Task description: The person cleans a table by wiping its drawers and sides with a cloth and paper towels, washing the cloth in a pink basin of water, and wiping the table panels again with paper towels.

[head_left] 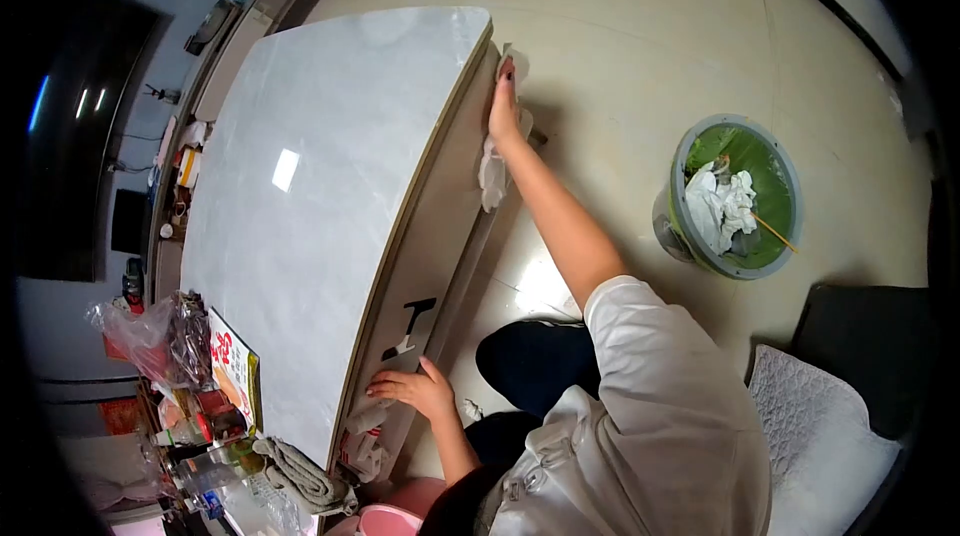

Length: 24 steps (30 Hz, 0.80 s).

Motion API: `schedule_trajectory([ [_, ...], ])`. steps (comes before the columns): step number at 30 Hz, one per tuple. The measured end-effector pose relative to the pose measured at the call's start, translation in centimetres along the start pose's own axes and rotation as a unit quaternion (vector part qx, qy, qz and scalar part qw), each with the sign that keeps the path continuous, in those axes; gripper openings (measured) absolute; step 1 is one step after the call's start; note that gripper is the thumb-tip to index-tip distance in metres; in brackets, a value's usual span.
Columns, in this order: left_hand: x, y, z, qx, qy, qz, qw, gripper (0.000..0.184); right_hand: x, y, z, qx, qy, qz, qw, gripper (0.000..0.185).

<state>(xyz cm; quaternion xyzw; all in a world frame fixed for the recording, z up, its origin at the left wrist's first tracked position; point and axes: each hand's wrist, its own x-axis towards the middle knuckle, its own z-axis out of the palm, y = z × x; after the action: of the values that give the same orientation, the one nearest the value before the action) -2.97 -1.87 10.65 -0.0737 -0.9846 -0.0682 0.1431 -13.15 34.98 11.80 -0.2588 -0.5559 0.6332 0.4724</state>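
Note:
A coffee table with a grey marble-look top (320,126) fills the left and middle of the view. Against its side, near the far corner, my right hand (507,116) presses a crumpled white cloth (493,181), whose folds hang below the palm. Lower down, my left hand (418,393) lies on the table's side panel with its fingers spread, holding nothing. Just above it on the panel is a black and white T-shaped marking or fitting (413,326).
A bin (682,141) with white tissues stands on the tiled floor to the right. Bags, bottles, a snack packet (235,371) and a folded grey towel (303,476) crowd the table's near left end. A pink tub (390,521) sits below; a quilted seat pad (810,436) is behind me.

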Motion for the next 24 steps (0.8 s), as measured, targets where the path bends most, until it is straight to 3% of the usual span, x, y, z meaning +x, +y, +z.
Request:
schedule_trajectory([
  [3,0.2,-0.2,0.9,-0.003,0.031,0.009,0.999,0.086,-0.1,-4.0,-0.6,-0.028,-0.047,0.033,0.998,0.061],
  [4,0.1,-0.2,0.7,-0.005,0.025,0.006,1.0,0.085,-1.5,-1.2,0.4,-0.075,-0.062,-0.081,0.992,0.063],
  [6,-0.1,0.1,0.3,-0.011,0.014,0.006,1.0,0.085,-6.4,-1.0,1.9,-0.067,-0.087,-0.208,0.972,0.064],
  [11,-0.1,0.3,-0.3,0.005,0.03,0.025,0.999,0.086,-2.5,-0.9,1.4,-0.079,-0.07,-0.094,0.99,0.065],
  [15,-0.1,0.4,-0.7,-0.008,-0.02,-0.004,1.0,0.087,6.0,-3.6,-1.3,-0.033,-0.029,-0.098,0.994,0.053],
  [18,-0.2,0.1,-0.2,0.009,0.016,0.026,1.0,0.088,7.1,-2.1,-1.2,0.014,-0.052,-0.131,0.99,0.054],
  [19,-0.1,0.1,0.1,0.006,0.012,0.021,1.0,0.088,6.6,-2.5,-1.7,-0.092,-0.049,-0.179,0.978,0.054],
  [22,-0.3,0.0,0.0,0.007,-0.002,0.007,1.0,0.088,3.3,-4.2,-2.0,-0.208,-0.058,-0.137,0.967,0.055],
  [23,-0.2,0.3,-0.1,0.006,0.0,0.004,1.0,0.088,1.9,-4.3,-1.6,-0.203,-0.071,-0.119,0.969,0.058],
  [24,-0.1,0.5,-0.1,0.004,0.004,0.001,1.0,0.087,0.2,-3.7,-1.1,-0.177,-0.075,-0.187,0.963,0.065],
])
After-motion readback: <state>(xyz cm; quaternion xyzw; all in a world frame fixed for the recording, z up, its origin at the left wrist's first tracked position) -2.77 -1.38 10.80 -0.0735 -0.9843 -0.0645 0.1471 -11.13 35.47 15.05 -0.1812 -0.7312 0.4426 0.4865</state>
